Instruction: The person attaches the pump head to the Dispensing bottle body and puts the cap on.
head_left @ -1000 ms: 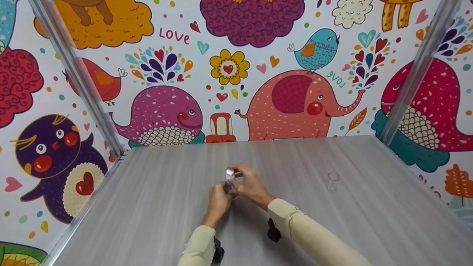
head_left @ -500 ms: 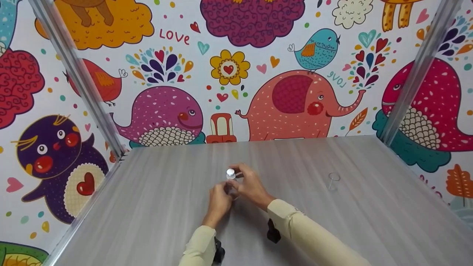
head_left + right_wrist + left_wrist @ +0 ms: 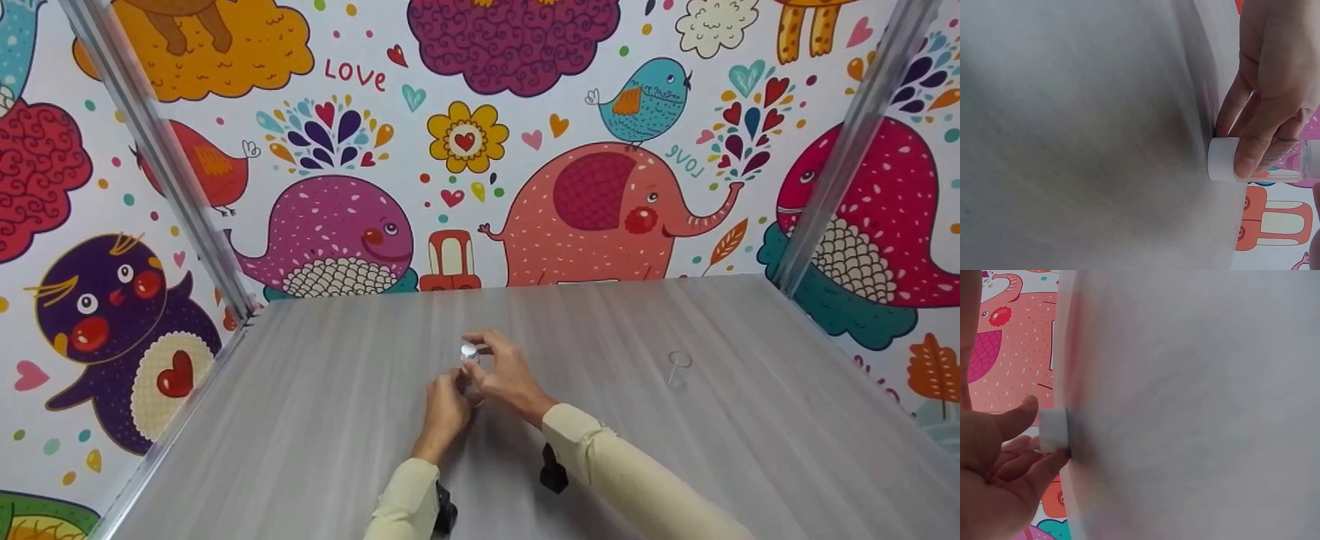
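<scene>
A small clear bottle (image 3: 1285,169) with a white lower end (image 3: 1222,160) stands upright between both hands in the middle of the table. Its top is a shiny white cap (image 3: 469,350). My left hand (image 3: 444,409) holds it low down, thumb and fingers round the white end, as the left wrist view shows with the white end (image 3: 1053,431) close at the tabletop. Higher up, my right hand (image 3: 508,377) pinches at the cap between thumb and fingers. In the head view the hands hide most of the bottle's body.
To the right on the grey wood-grain table (image 3: 315,390) stands a small clear piece with a round rim (image 3: 679,367). A wall with printed animals (image 3: 592,217) backs the table. Metal posts (image 3: 847,157) rise at its back corners.
My right thumb and fingers have shifted slightly up toward the cap and now cover more of the area below it. The left hand stays on the lower part.
</scene>
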A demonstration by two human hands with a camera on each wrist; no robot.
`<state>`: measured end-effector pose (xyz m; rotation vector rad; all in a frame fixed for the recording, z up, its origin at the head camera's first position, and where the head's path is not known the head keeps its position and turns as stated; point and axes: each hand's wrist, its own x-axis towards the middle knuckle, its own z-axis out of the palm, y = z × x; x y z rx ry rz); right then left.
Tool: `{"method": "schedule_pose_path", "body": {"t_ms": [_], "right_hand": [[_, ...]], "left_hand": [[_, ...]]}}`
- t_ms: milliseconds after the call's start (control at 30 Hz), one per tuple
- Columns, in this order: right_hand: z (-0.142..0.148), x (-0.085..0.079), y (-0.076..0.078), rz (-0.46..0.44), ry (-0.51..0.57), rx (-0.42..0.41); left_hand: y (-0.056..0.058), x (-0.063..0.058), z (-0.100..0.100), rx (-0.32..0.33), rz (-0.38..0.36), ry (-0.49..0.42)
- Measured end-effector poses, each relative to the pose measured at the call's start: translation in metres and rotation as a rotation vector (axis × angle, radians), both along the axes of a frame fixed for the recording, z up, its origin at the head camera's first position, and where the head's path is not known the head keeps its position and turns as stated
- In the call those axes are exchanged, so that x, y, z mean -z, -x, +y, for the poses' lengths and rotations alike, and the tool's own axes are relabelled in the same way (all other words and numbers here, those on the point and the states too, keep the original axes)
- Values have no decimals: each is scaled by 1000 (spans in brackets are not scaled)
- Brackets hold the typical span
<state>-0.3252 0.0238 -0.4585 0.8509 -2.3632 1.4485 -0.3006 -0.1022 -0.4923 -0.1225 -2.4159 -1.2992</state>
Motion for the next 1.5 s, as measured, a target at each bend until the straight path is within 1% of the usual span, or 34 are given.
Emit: {"method": "schedule_pose_path", "body": {"t_ms": [100, 333, 400, 633, 1000, 1167, 1333, 1500], "right_hand": [[0, 1, 0, 3, -7, -11], [0, 6, 0, -33, 54, -50], [0, 6, 0, -33, 61, -56], [1, 7, 2, -23, 48, -27], [2, 6, 4, -29, 70, -24], [3, 5, 4, -48, 67, -14], [4, 5, 3, -69, 51, -1], [4, 6, 4, -73, 46, -2]], "left_hand": [[0, 0, 0, -12, -7, 21], [0, -1, 0, -2, -49, 24], [0, -1, 0, 0, -44, 23], [0, -1, 1, -1, -43, 18], [1, -1, 0, -35, -52, 33], [1, -1, 0, -17, -59, 11], [1, -2, 0, 3, -85, -6], [0, -3, 0, 5, -80, -12]]}}
